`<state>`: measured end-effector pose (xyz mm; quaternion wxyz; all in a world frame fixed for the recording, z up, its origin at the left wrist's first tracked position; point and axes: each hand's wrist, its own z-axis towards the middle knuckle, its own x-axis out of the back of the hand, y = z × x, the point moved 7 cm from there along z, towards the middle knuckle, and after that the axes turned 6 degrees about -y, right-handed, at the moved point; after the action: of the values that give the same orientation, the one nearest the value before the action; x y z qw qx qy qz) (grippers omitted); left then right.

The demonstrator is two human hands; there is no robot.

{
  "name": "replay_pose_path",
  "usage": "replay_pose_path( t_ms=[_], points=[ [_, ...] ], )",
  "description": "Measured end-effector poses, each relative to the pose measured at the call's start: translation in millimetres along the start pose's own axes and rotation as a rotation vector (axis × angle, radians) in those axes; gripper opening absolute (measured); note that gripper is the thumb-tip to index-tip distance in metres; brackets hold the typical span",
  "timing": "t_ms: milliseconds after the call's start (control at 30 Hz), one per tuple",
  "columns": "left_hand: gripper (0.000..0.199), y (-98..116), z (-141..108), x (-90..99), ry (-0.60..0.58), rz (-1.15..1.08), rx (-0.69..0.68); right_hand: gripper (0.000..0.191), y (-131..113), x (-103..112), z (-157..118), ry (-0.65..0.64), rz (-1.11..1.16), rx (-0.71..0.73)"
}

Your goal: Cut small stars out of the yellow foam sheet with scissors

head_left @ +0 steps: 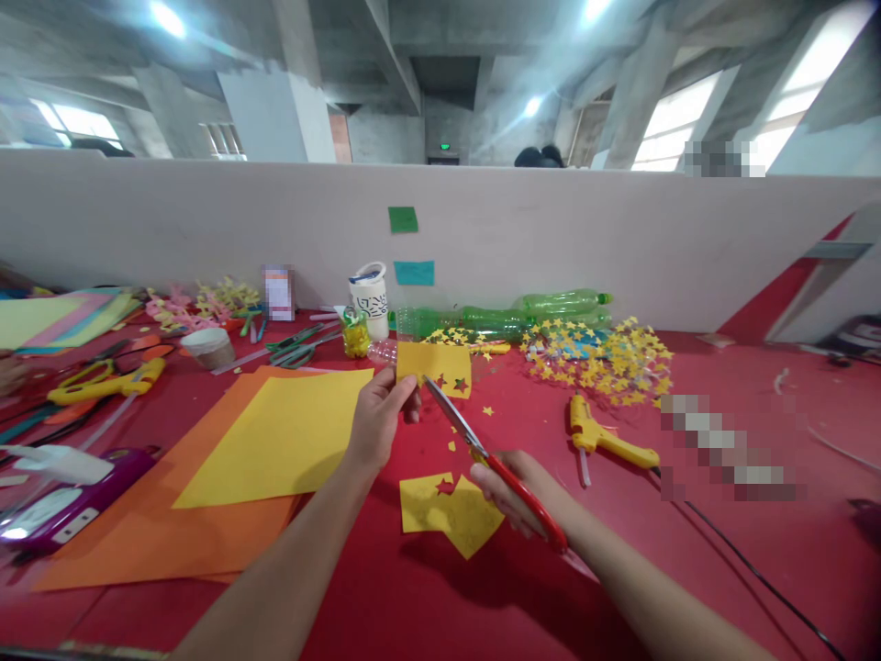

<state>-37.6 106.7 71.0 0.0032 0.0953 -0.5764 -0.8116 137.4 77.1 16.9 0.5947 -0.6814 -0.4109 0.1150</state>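
Note:
My left hand (378, 415) pinches the left edge of a small yellow paper piece (437, 358), which has star-shaped holes along its lower part. My right hand (516, 482) is closed around red-handled scissors (513, 482). The blade tips reach the lower edge of the yellow paper, close to my left fingers; whether they touch it I cannot tell. Below, more yellow paper scraps (421, 507) lie on the red table, one with a star cut out. Tiny yellow bits (452, 446) and a small star (488, 410) are scattered beside the blades.
Yellow sheets (289, 431) overlap orange sheets (165, 514) on the left, beside a purple power strip (89, 500). Glue guns lie left (110, 381) and right (612, 441). Behind stand green bottles (496, 321), a star bunch (606, 363) and a white cup (372, 308).

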Motion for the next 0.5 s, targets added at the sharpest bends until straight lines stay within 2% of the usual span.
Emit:
replay_pose_path(
  t_ms=[200,500],
  points=[
    [0.014,-0.7,0.5,-1.7,-0.044,0.0,-0.01,0.045,-1.6,1.0,0.0,0.012,-0.033,0.061],
    [0.011,-4.1,1.4,-0.1,-0.063,-0.035,0.002,0.046,4.7,0.3,-0.2,0.0,0.005,0.009]
  ],
)
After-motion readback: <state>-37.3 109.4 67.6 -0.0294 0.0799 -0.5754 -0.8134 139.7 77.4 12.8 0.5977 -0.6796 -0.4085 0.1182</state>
